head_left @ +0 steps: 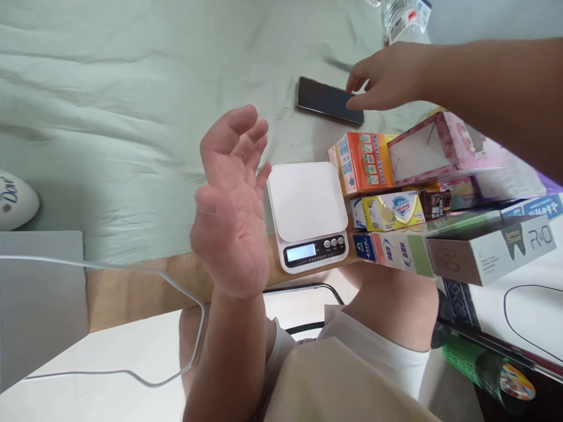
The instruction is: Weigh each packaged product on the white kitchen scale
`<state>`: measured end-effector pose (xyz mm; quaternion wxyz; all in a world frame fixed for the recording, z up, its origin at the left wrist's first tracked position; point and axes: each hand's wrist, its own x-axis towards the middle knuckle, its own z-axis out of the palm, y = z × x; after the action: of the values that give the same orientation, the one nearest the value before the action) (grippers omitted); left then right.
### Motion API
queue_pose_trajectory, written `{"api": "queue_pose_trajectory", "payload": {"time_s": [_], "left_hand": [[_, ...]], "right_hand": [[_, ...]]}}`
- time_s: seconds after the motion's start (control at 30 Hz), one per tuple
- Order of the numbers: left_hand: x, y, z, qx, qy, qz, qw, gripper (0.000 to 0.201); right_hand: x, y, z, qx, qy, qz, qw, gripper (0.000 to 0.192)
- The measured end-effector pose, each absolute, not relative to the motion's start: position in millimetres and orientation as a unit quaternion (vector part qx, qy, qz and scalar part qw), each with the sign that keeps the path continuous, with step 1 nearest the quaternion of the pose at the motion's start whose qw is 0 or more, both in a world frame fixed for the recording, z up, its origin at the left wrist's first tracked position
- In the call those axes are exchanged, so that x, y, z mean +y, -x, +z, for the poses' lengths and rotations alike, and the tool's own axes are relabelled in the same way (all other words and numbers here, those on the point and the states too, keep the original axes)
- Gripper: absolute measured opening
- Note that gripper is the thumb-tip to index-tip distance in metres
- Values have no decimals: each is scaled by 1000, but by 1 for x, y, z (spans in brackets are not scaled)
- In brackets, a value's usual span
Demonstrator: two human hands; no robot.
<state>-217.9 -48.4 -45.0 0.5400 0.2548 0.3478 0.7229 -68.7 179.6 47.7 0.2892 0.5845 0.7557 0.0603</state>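
My left hand (231, 202) is raised in the air, palm up, fingers spread, holding nothing, just left of a white kitchen scale (307, 212) with a lit display. My right hand (387, 76) reaches out over the pale green sheet, its fingertips at the right end of a black phone (329, 101) that lies flat. Whether the fingers touch the phone I cannot tell. Beside the scale stand an orange carton (363, 161), a yellow soap box (389, 211) and a pink box (444, 146).
A grey toothpaste box (490, 249) and other packages (389, 249) are stacked at the right. A plastic bottle (404, 17) lies at the top. A white cable (132, 275) crosses the lower left. A white Dove item (15, 199) sits at the left edge. My knees are below.
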Motion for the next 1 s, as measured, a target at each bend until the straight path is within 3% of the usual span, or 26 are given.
{"api": "queue_pose_trajectory", "payload": {"time_s": [0.2, 0.5, 0.77, 1.0], "left_hand": [[-47, 217, -49, 324, -292, 728, 530, 73], [-49, 215, -47, 348, -291, 720, 525, 68], [-48, 221, -53, 331, -286, 741, 510, 70], [-65, 245, -61, 336, -266, 800, 419, 47]], "right_hand": [[137, 57, 52, 765, -502, 33, 401, 49], [131, 44, 43, 744, -509, 41, 431, 46], [129, 48, 50, 821, -454, 0, 348, 47], [91, 113, 56, 914, -308, 15, 263, 54]]}}
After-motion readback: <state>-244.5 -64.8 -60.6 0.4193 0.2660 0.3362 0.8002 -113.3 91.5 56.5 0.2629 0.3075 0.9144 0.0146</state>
